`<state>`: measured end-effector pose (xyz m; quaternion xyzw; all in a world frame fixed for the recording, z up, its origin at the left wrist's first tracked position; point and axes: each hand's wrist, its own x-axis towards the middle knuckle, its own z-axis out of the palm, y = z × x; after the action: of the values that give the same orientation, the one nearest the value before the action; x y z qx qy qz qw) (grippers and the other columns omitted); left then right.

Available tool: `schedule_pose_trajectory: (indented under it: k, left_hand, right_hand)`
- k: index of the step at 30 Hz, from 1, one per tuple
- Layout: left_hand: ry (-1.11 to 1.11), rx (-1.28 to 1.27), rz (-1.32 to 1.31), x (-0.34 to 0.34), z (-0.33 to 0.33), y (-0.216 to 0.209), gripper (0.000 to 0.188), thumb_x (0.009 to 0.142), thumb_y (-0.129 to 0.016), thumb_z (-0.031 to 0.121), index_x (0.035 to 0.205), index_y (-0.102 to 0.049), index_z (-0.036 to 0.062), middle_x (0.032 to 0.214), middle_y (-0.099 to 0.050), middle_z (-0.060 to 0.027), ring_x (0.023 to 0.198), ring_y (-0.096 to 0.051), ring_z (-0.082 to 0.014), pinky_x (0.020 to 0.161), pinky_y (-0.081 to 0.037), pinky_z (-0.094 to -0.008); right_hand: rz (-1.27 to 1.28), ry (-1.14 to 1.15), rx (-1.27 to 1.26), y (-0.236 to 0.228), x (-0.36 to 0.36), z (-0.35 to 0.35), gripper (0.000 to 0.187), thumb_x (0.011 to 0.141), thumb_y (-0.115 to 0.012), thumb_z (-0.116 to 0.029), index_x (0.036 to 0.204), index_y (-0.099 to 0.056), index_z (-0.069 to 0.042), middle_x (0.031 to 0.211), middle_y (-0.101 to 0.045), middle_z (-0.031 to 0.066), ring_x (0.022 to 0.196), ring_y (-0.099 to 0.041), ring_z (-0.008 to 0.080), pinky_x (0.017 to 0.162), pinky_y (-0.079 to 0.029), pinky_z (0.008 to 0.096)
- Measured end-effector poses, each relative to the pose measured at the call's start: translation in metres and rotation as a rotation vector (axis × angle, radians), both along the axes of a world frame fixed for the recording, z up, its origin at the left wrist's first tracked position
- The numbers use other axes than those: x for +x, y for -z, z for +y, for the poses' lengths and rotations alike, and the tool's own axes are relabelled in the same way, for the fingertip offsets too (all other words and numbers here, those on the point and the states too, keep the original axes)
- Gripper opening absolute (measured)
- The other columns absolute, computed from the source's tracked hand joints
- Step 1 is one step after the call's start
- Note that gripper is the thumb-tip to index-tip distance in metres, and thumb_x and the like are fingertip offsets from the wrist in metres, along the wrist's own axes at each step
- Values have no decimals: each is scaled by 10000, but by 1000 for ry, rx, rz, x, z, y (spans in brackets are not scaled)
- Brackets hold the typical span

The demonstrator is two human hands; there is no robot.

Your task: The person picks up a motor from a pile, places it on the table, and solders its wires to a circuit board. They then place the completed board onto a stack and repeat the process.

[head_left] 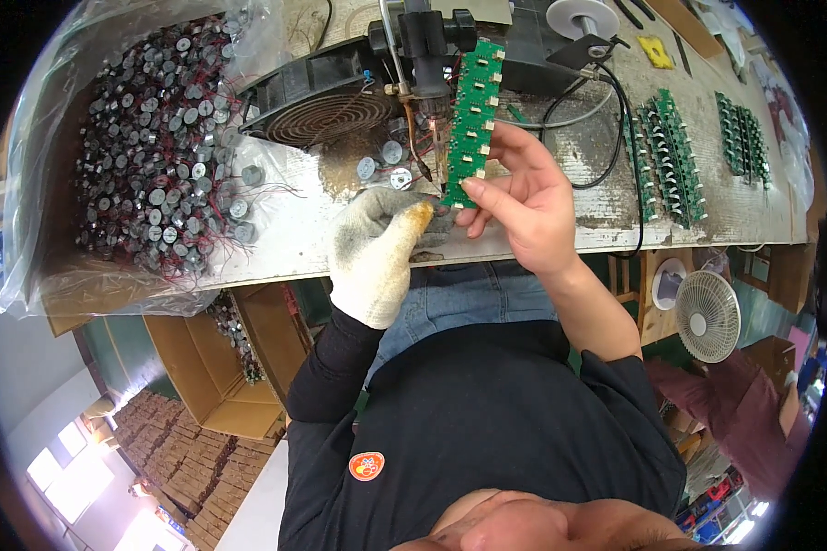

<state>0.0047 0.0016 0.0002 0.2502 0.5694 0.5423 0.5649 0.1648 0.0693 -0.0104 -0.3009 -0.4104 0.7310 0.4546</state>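
Right grip [528, 209]'s got the board [474, 124] pinched near its close end, long axis running away from the body above the tabletop [280, 250], gloved left grip [375, 246] just beside that end, can't tell holding what.

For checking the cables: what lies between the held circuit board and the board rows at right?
In the head view, the bare right hand, a looped black cable and a gray cable lie between them.
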Motion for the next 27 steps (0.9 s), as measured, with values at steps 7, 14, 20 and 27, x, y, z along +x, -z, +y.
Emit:
schedule_pose_trajectory:
  k: [7, 14, 20, 27]
  left_hand:
    - [-5, 37, 64, 2, -3, 3, 139, 885, -622, 93, 934, -636, -37, 832, -655, -70, 744, -592, -96, 672, -484, -247]
    - [47, 4, 114, -2, -6, 13, 168, 900, -600, 106, 989, -603, -36, 908, -656, -106, 804, -629, -153, 720, -512, -281]
    - [38, 18, 39, 1, -8, 0, 241, 877, -652, 103, 1046, -588, -56, 923, -651, -101, 795, -620, -130, 724, -510, -265]
    - [-111, 125, 80, -10, -28, 12, 317, 867, -645, 41, 1142, -541, -76, 1025, -626, -140, 858, -641, -199, 745, -534, -301]
  right_hand:
    - [0, -1, 18, 0, 0, 0, 496, 851, -592, 76, 1305, -401, 16, 1144, -537, 149, 695, -663, 180, 513, -533, 233]
    - [-13, 5, 3, 3, 1, -2, 494, 850, -594, 75, 1302, -404, 17, 1146, -537, 148, 698, -666, 180, 514, -531, 227]
    - [-6, 12, -1, 5, 3, -3, 497, 849, -593, 75, 1303, -399, 19, 1144, -541, 155, 693, -666, 181, 503, -525, 228]
    - [-13, 1, -11, 9, 4, -2, 499, 847, -597, 72, 1302, -396, 21, 1148, -538, 159, 684, -665, 186, 488, -516, 235]
